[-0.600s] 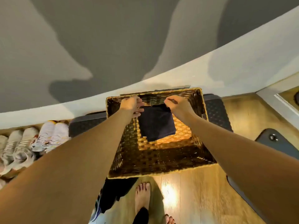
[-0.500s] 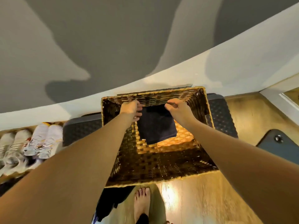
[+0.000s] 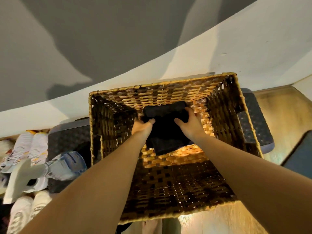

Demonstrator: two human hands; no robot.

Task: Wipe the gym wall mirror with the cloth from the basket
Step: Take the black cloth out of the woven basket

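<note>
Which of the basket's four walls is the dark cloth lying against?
The far wall, next to the room's white wall: the cloth's upper edge curls against it, while bare weave separates the cloth from the side and near walls.

Views: one only, worn on the person's head, so no second view shares any part of the scene.
Direction: forward and steeply down, into the open top of a woven basket (image 3: 162, 95) that fills the middle.
Nearness: close; both forearms run in from the near corners, and the left hand (image 3: 141, 126) and right hand (image 3: 190, 123) sit deep inside the basket.
Lens: wide-angle (the far wall base (image 3: 219, 53) bends into an arc).
Left edge: pale shoes (image 3: 25, 149) on the floor.
Right edge: wooden floor (image 3: 283, 115).
</note>
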